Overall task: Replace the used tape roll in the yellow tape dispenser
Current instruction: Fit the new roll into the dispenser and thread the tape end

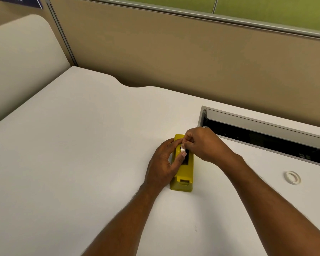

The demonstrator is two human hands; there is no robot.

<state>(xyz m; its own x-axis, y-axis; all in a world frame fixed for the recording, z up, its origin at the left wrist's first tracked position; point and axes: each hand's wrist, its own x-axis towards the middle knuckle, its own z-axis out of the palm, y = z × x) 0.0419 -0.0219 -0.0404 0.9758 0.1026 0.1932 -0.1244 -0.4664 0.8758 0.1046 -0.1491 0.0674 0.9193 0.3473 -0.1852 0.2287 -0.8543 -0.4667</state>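
Observation:
The yellow tape dispenser (184,172) stands on the white desk (81,154), its long side pointing away from me. My left hand (163,163) grips its left side, thumb laid across the top slot. My right hand (203,143) reaches over the far end and pinches a white tape roll (182,148) that sits partly in the dark slot. A second white tape ring (292,177) lies flat on the desk to the right, apart from both hands.
An open cable trough with a grey flap (262,133) runs along the desk's back right. A tan partition wall (174,58) closes off the far side. A pale rounded chair back or panel (20,58) stands at the left.

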